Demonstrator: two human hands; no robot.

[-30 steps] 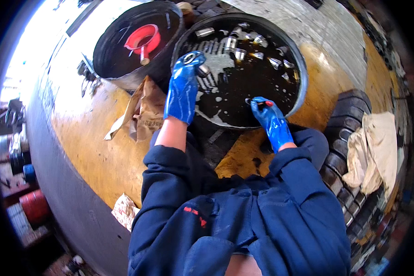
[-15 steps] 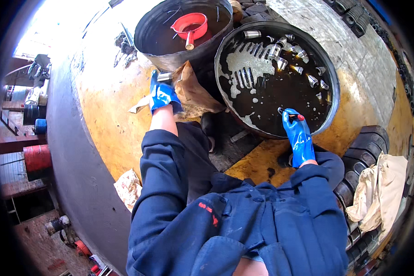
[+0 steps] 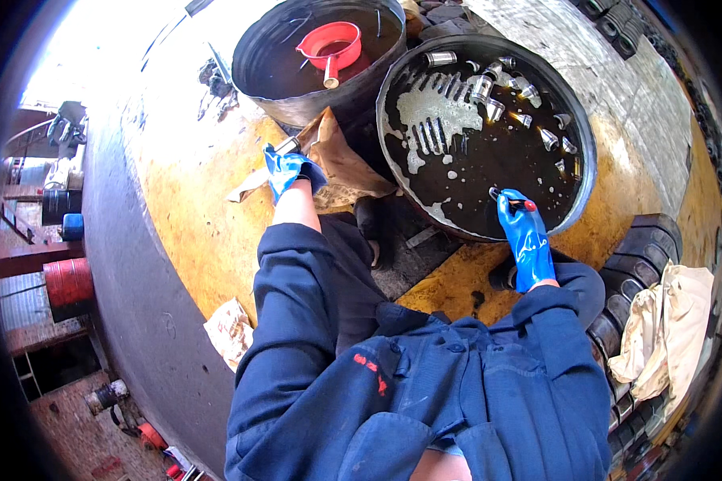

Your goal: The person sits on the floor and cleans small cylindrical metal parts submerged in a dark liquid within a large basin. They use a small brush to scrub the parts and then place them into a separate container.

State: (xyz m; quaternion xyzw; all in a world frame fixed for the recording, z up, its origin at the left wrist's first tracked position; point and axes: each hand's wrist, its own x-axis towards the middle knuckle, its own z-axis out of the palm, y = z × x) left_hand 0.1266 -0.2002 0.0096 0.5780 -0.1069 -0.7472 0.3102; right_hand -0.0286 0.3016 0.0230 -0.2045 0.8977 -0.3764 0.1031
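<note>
My left hand (image 3: 290,174), in a blue rubber glove, is closed on a shiny metal cylinder (image 3: 287,146) held tilted beside a sheet of brown paper (image 3: 333,156). My right hand (image 3: 521,220), gloved the same way, grips a thin tool with a red end (image 3: 529,206); its kind cannot be made out. It hangs over the near rim of a round metal tub (image 3: 583,188) of dark liquid. Several shiny metal parts (image 3: 548,139) lie in the tub toward its far right, near patches of pale foam (image 3: 437,112).
A second round tub (image 3: 285,104) adjoins at the back left, with a red long-handled scoop (image 3: 331,53) in it. Dark ribbed metal blocks (image 3: 637,256) line my right, with cream cloth (image 3: 657,329) on them. A crumpled stained paper (image 3: 231,330) lies at my left.
My left hand has turned and shifted slightly right and down, tilting the metal cylinder. The right hand stays over the tub with its tool. The whole view has shifted a little.
</note>
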